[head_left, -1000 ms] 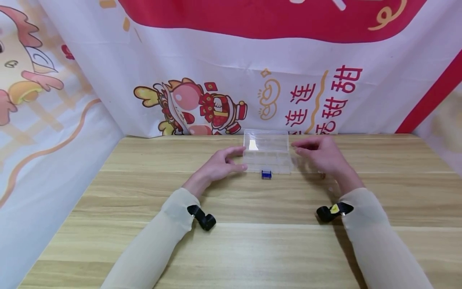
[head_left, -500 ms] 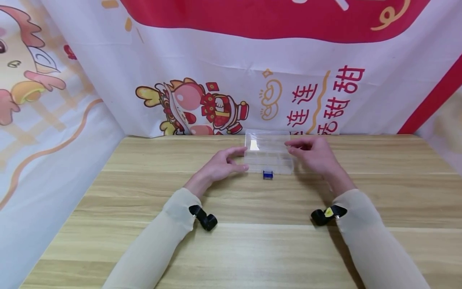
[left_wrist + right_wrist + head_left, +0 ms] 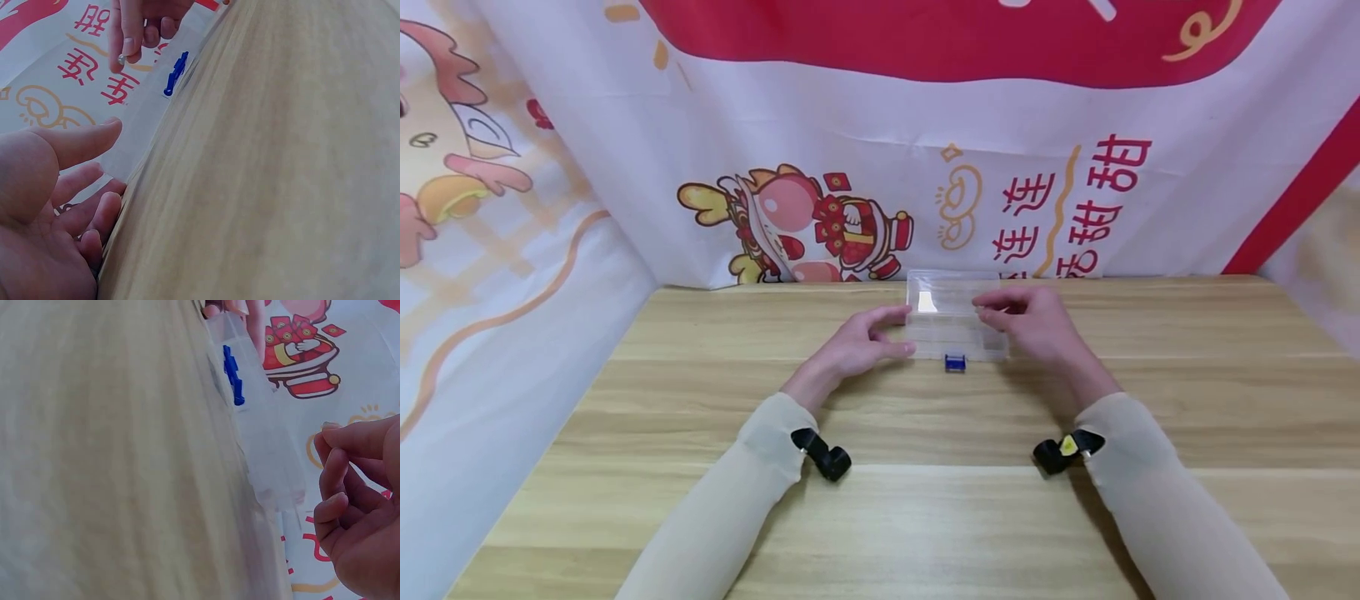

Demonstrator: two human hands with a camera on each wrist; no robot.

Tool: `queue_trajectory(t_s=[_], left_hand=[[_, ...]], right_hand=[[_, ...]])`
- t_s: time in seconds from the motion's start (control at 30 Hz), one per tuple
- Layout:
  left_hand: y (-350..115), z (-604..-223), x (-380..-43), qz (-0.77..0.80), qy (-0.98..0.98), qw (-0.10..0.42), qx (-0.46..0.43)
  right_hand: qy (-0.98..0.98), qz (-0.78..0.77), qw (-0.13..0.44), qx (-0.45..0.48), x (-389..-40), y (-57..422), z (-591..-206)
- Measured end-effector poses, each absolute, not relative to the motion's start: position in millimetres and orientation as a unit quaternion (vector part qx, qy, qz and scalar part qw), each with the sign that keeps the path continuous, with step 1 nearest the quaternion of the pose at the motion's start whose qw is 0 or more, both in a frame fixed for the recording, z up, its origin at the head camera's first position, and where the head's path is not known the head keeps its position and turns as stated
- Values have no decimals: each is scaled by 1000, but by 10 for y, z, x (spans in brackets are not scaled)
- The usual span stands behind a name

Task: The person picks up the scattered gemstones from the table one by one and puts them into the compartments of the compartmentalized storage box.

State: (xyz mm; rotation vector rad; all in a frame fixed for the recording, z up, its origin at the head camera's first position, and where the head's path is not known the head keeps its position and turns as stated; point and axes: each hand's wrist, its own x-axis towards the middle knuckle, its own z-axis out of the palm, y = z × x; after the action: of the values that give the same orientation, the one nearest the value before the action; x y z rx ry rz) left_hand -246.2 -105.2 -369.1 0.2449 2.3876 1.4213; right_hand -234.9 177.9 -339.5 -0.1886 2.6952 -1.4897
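Note:
A clear plastic compartment box (image 3: 951, 332) with a blue latch (image 3: 954, 362) lies shut on the wooden table (image 3: 880, 500), near the back. My left hand (image 3: 901, 331) rests against the box's left end, thumb and fingers fairly straight on either side of the corner. My right hand (image 3: 983, 307) hovers over the right part of the lid with its fingers curled. In the left wrist view its fingertips pinch a small grey piece (image 3: 121, 59) above the latch (image 3: 176, 73). The right wrist view shows the curled fingers (image 3: 331, 469) beside the box (image 3: 262, 437).
A printed cloth backdrop (image 3: 880, 167) hangs right behind the box and wraps round the left and right sides of the table. Bare wood stretches in front of the box towards me. Both forearms wear beige sleeves with black wrist mounts (image 3: 823, 454).
My right hand has moved left, from beside the box's right end to over its lid. The left hand and the box have stayed put.

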Motion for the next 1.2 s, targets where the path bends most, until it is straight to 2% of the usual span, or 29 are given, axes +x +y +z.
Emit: queue_trajectory(t_s=[1.2], left_hand=[[-1056,-3674,-2475,499,844,176,90]], right_hand=[[886,-458,61,-47,-2384,1669,-3454]])
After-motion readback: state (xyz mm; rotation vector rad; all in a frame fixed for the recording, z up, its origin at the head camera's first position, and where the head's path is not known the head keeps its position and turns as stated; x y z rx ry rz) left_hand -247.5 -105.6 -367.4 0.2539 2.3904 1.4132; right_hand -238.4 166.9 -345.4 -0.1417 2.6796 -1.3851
